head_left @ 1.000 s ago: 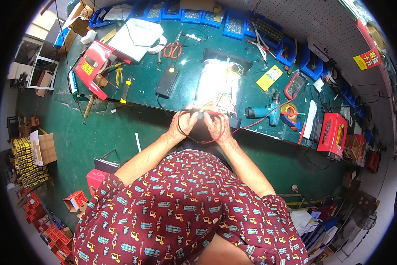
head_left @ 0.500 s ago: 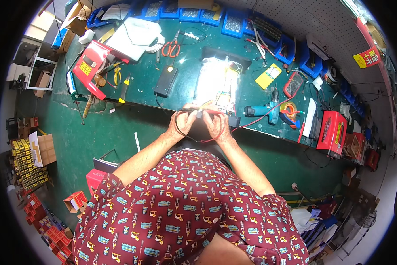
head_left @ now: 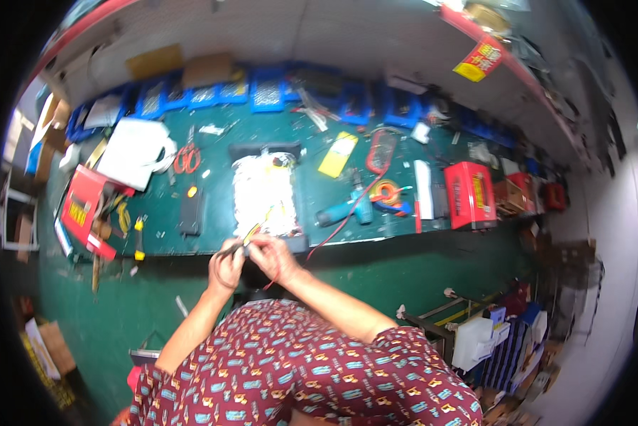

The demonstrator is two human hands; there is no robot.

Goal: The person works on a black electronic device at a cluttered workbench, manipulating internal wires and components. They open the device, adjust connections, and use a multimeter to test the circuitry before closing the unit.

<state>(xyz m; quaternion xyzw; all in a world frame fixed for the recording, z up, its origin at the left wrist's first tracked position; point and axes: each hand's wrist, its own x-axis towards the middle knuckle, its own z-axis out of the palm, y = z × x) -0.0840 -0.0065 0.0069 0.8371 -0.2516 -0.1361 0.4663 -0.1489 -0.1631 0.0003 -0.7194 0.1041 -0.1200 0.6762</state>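
My left hand (head_left: 226, 268) and my right hand (head_left: 272, 260) meet at the bench's front edge, fingers pinched close together. Both grip thin wires (head_left: 251, 231); a yellow one shows above the fingertips. Dark cable loops by the left hand, and a red strand hangs under the right. Just beyond them lies an opened device (head_left: 265, 195) with a dark frame, its inside washed out by bright light. The wires run toward its near end. Glare and blur hide how the wire ends sit between my fingers.
Right of the device lie a teal power drill (head_left: 349, 212), a tape roll (head_left: 385, 190), a red meter (head_left: 382, 150) and a yellow card (head_left: 338, 155). To the left are a black power adapter (head_left: 191, 213) and orange-handled scissors (head_left: 187, 159). Blue bins (head_left: 267, 96) line the back.
My view has swung up and to the right, so bench and hands appear farther left and more wall shows. Both hands stay together on the wires.
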